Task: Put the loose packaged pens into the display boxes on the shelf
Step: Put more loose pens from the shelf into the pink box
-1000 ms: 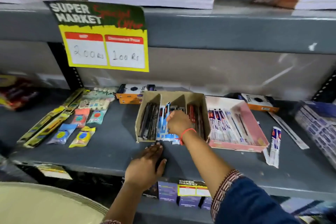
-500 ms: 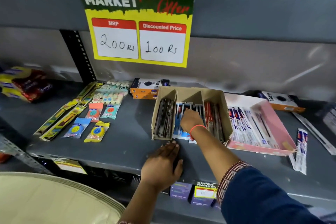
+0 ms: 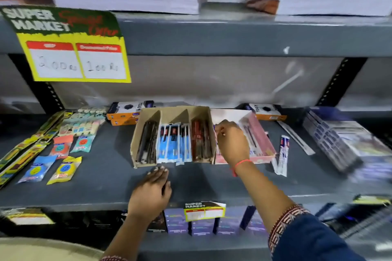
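Shifting rightward from the brown divided box [image 3: 172, 136], the right hand [image 3: 233, 144] is now hovering curled over the pink box [image 3: 262, 144]; its hold is unclear. Left hand [image 3: 151, 193] is resting flat, empty. Loose pens [image 3: 282, 154] are lying beside the pink box, probably awaiting pickup.
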Tool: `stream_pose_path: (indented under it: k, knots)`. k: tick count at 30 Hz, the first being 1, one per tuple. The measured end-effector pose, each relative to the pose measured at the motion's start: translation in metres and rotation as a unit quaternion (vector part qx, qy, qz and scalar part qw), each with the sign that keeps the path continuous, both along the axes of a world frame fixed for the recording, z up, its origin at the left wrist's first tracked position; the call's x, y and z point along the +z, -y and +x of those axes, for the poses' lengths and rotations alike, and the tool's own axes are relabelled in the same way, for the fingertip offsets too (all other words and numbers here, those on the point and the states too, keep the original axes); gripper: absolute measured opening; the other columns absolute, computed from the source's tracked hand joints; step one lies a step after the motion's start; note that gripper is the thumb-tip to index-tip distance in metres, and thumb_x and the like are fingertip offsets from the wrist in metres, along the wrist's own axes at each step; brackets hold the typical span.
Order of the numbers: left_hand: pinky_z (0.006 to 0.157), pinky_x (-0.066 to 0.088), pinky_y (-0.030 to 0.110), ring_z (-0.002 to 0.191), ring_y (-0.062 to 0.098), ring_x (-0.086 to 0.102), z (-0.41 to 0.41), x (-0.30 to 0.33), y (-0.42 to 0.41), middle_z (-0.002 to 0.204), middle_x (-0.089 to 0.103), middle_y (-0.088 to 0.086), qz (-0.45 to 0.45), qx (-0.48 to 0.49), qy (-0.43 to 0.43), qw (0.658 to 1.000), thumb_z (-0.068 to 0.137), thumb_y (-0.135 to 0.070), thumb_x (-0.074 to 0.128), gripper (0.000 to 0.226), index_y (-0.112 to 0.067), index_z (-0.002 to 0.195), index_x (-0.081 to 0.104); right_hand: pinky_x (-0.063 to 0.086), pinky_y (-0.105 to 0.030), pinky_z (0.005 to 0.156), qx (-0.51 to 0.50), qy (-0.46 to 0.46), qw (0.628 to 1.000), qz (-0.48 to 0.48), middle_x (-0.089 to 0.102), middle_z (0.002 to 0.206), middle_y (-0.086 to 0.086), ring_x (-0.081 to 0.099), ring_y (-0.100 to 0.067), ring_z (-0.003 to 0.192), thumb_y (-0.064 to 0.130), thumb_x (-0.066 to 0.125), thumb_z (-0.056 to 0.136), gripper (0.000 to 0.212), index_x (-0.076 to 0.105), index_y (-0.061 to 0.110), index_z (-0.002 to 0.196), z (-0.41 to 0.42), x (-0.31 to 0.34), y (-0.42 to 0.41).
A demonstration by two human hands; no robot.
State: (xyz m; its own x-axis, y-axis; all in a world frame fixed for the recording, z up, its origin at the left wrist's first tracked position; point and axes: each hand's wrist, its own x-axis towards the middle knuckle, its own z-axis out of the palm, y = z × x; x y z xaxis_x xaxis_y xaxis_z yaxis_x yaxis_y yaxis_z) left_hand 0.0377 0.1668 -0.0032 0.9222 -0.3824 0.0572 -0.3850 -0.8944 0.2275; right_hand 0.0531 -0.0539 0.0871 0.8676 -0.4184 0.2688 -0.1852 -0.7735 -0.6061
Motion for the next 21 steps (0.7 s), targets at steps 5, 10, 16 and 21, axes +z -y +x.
stream_pose_path:
  k: [5,10,16,21]
  knots:
    - [0.08,0.051,0.029,0.109,0.018,0.06,-0.016,0.009,0.046,0.123,0.06,0.003,-0.036,-0.047,0.007,0.998,0.084,-0.036,0.031,0.053,-0.012,0.112,0.068,0.039,-0.033,0.065,-0.182,0.046,0.978,0.089,0.063,0.103,-0.024,0.063,-0.041,0.093,0.001,0.04,0.088,0.023,0.062,0.0,0.096,-0.036,-0.019,0.068]
    - [0.11,0.01,0.021,0.14,0.007,0.005,-0.031,0.005,0.1,0.154,0.014,-0.009,-0.011,-0.13,-0.021,0.991,0.101,-0.035,0.023,0.048,-0.022,0.147,0.022,0.046,-0.041,0.081,-0.247,0.013,0.956,0.156,0.061,0.114,-0.024,0.057,-0.041,0.104,0.002,0.041,0.085,0.02,0.055,0.003,0.099,-0.058,-0.025,0.117]
    - [0.11,-0.002,0.022,0.141,0.01,-0.002,-0.038,0.007,0.153,0.156,0.005,-0.003,0.036,-0.211,-0.022,0.977,0.102,-0.038,0.021,0.052,-0.017,0.149,0.013,0.042,-0.044,0.099,-0.214,-0.214,0.949,0.087,0.049,0.134,-0.021,0.046,-0.04,0.125,0.022,0.051,0.088,0.043,0.043,0.005,0.127,-0.066,-0.04,0.145]
    - [0.11,-0.007,0.025,0.141,0.012,-0.005,-0.031,0.009,0.178,0.157,-0.001,0.0,0.089,-0.259,-0.03,0.961,0.1,-0.044,0.018,0.059,-0.014,0.149,0.004,0.049,-0.045,0.096,-0.2,-0.256,0.945,0.042,0.053,0.13,-0.022,0.053,-0.038,0.12,0.011,0.04,0.091,0.037,0.046,0.0,0.127,-0.059,-0.048,0.153]
